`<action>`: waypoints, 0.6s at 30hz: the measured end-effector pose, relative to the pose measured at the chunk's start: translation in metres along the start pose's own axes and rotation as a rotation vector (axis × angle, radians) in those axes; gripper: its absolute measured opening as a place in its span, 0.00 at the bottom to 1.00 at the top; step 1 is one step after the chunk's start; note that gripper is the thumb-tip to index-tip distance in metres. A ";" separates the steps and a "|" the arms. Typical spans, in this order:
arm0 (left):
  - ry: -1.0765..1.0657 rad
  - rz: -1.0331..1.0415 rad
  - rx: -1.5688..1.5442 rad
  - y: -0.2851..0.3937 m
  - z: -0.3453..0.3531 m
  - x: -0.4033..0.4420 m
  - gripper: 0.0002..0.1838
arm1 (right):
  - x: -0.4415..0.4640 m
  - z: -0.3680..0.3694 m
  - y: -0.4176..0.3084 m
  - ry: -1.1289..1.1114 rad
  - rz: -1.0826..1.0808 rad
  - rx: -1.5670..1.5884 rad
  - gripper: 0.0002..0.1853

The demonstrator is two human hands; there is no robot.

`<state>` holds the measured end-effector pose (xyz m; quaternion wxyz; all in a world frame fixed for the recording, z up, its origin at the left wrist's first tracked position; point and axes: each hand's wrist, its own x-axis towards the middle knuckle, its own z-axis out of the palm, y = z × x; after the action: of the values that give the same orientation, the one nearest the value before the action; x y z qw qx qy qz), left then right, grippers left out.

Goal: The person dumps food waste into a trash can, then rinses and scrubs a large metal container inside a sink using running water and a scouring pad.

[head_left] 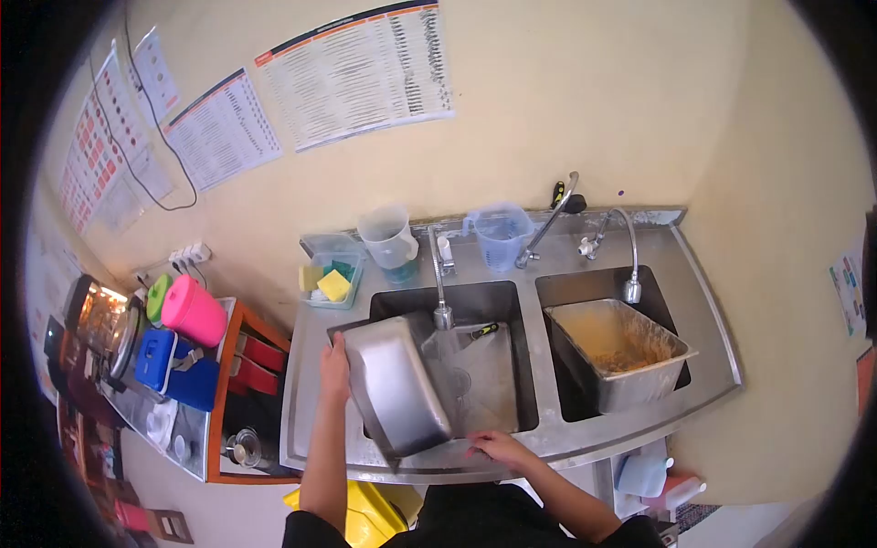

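My left hand point(335, 367) grips the rim of a stainless steel pan point(395, 379), which is tilted over the left sink basin point(505, 384) with its smooth outer side towards me. At the front edge of the sink is my right hand point(498, 449), fingers apart and holding nothing, just right of the pan's lower corner. A faucet point(443, 315) hangs over the left basin. Behind the pan, a tool with a black and yellow handle point(484, 331) lies in that basin. The pan's inside is mostly hidden.
A second steel pan point(630, 352) with brownish residue sits in the right basin. Along the back stand a tub of sponges point(331, 274), a clear pitcher point(388, 242) and a blue measuring jug point(501, 237). A side table with a pink container point(194, 310) is left; bottles point(644, 477) are below right.
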<state>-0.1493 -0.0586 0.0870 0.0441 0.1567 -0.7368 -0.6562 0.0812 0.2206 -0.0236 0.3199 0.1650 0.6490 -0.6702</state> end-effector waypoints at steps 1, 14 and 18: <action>-0.083 0.010 0.152 0.018 0.006 0.003 0.28 | 0.001 -0.004 0.007 -0.004 -0.026 0.034 0.20; -0.955 0.505 0.769 0.080 0.074 -0.052 0.34 | -0.033 -0.037 -0.011 0.107 -0.070 0.209 0.20; -1.030 0.641 0.949 0.038 0.096 -0.110 0.30 | -0.035 -0.038 -0.023 0.128 0.030 0.522 0.23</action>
<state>-0.0780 0.0676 0.1267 -0.1886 -0.3877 -0.8763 -0.2151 0.0851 0.2644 0.0121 0.2350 0.2935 0.4706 -0.7982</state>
